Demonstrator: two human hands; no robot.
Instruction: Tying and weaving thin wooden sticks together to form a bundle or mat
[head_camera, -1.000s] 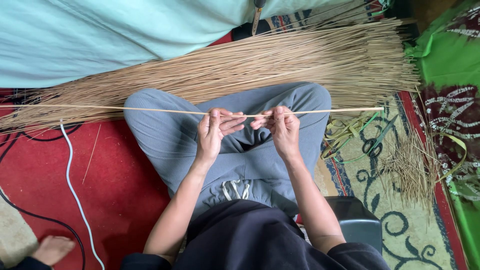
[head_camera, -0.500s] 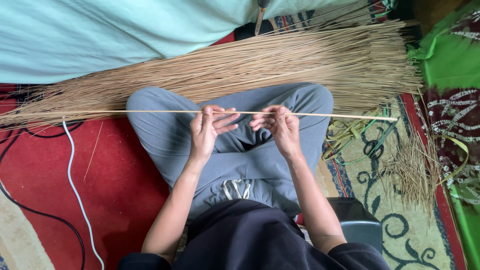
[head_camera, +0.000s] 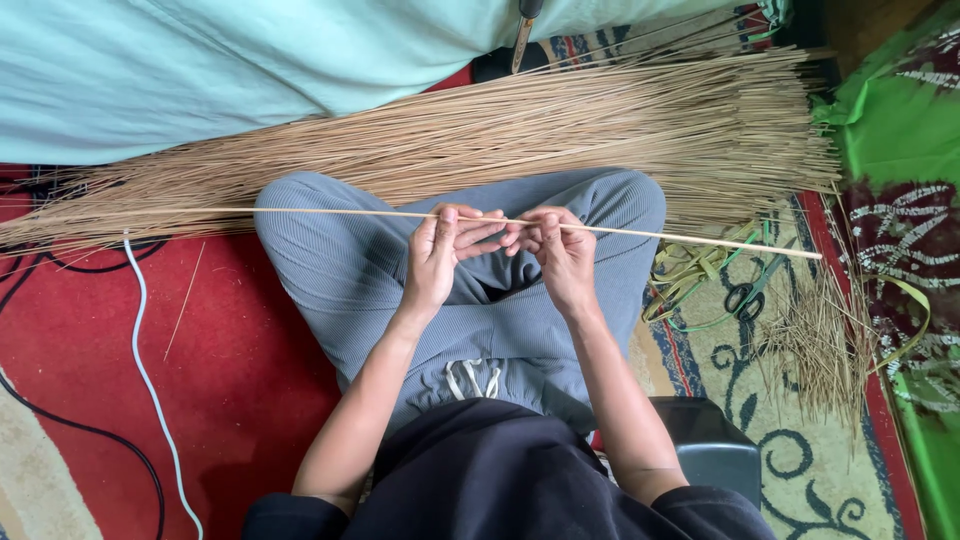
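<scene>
A single long pale stick (head_camera: 300, 212) is lying crosswise over the seated person's knees, and both hands are pinching it near its middle: the left hand (head_camera: 440, 255) is closing fingers and thumb on it, the right hand (head_camera: 560, 250) is gripping it just beside. Behind it a big sheaf of like sticks (head_camera: 560, 125) is spreading over the red carpet (head_camera: 230, 350). Being so thin, the stick is likely to snap or slip if the hands are bending it hard. The fingertips are overlapping, so what they are working between them is hard to make out.
</scene>
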